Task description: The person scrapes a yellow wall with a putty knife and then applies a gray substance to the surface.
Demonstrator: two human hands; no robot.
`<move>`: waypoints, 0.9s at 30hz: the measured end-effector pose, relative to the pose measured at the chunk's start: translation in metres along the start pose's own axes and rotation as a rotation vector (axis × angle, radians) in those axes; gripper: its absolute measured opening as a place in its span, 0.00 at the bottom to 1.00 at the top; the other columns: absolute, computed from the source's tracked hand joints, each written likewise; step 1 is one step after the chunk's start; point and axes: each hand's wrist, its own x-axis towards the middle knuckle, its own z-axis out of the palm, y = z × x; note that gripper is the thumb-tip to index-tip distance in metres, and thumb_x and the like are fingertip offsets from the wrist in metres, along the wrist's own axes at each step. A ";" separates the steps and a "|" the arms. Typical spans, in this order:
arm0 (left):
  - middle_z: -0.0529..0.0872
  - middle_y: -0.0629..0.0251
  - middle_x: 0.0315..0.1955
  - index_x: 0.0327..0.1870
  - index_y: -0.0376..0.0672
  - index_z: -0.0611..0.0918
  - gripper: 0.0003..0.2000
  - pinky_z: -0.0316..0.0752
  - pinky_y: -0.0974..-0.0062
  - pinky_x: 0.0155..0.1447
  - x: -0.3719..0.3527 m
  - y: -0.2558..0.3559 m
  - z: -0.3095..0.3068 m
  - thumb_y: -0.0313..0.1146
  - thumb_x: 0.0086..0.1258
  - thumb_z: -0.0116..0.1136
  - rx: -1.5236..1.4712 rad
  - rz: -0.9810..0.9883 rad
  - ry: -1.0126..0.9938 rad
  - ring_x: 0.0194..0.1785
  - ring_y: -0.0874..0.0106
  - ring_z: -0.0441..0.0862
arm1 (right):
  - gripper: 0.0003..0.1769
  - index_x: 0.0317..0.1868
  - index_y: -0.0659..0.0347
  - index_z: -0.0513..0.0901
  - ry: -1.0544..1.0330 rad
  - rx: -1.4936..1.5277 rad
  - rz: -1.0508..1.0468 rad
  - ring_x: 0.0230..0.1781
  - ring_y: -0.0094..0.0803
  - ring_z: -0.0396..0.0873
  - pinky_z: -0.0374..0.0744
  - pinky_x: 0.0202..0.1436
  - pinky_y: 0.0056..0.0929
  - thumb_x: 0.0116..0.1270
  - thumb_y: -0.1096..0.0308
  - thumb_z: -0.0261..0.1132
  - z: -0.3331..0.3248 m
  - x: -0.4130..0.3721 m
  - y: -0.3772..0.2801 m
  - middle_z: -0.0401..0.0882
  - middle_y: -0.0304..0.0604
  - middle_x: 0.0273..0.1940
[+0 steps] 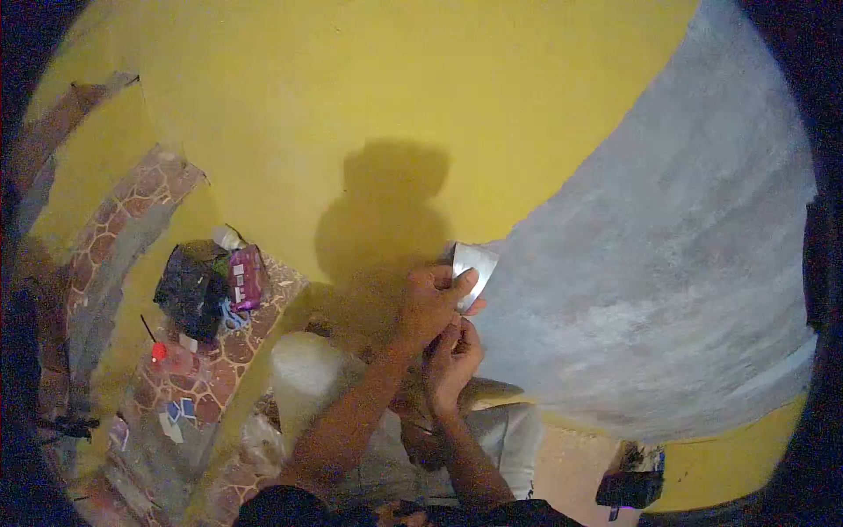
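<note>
A flat, shiny silvery piece (475, 266), wider at its top end, stands out against the edge between yellow and grey. My left hand (436, 299) is closed on it, the thumb pressed along its face. Just below, my right hand (454, 358) is closed too, its fingertips pinched together near the lower end of the piece. What lies between those right fingertips is hidden. My left forearm reaches up from the lower left, and the right one rises beside it.
The yellow surface (527, 105) meets a rough grey area (650, 237) on the right. At left, a black bag (189, 290), a purple packet (247, 277) and a red-topped item (159, 352) lie on a patterned brown strip. A dark box-like object (630, 488) is at lower right.
</note>
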 end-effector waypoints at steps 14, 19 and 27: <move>0.89 0.62 0.27 0.35 0.32 0.85 0.16 0.81 0.75 0.29 0.033 -0.009 -0.001 0.39 0.76 0.66 0.030 0.024 0.032 0.29 0.73 0.89 | 0.18 0.40 0.68 0.83 0.076 0.177 0.010 0.24 0.16 0.67 0.65 0.25 0.22 0.82 0.60 0.60 0.012 0.018 -0.023 0.75 0.30 0.25; 0.89 0.63 0.27 0.34 0.33 0.86 0.17 0.80 0.75 0.28 0.024 0.051 0.012 0.41 0.77 0.65 0.162 0.186 0.072 0.28 0.75 0.88 | 0.18 0.39 0.68 0.82 0.033 0.027 -0.141 0.25 0.17 0.69 0.68 0.27 0.23 0.82 0.60 0.60 0.016 0.041 -0.056 0.78 0.34 0.26; 0.88 0.57 0.26 0.37 0.26 0.86 0.16 0.84 0.75 0.28 0.012 -0.020 -0.003 0.36 0.75 0.66 0.173 0.093 0.062 0.26 0.71 0.89 | 0.19 0.44 0.70 0.83 0.129 0.172 -0.049 0.33 0.25 0.78 0.78 0.39 0.29 0.84 0.61 0.56 0.021 -0.003 0.042 0.85 0.41 0.34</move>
